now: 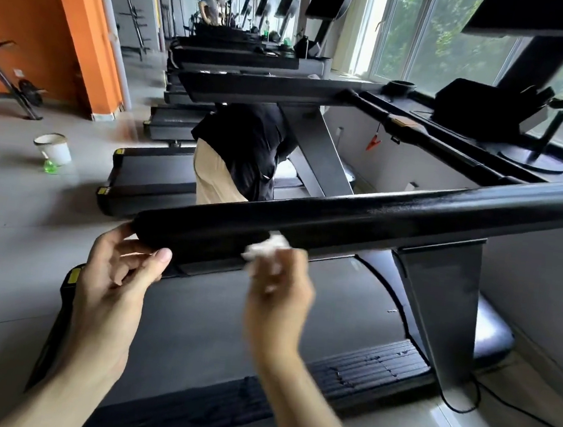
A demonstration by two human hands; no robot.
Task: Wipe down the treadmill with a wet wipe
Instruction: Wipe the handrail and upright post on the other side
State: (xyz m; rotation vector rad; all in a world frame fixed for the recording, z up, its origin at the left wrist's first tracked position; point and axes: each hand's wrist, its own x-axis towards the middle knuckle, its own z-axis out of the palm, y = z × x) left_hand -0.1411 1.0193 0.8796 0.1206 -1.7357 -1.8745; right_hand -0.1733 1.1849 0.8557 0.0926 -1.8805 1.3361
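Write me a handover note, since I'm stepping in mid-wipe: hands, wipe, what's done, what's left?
Left hand: fingers hold the near end of the handrail, steadying it.
Right hand: blurred, pinches the white wipe against the handrail's lower edge, just right of the left hand.
Done: cannot tell how much; the rail further right shows a dull streak.
Left: probably the rest of the handrail, the far rail, the console and the deck.

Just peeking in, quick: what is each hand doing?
Left hand: grips the end of the black treadmill handrail.
Right hand: holds a crumpled white wet wipe.
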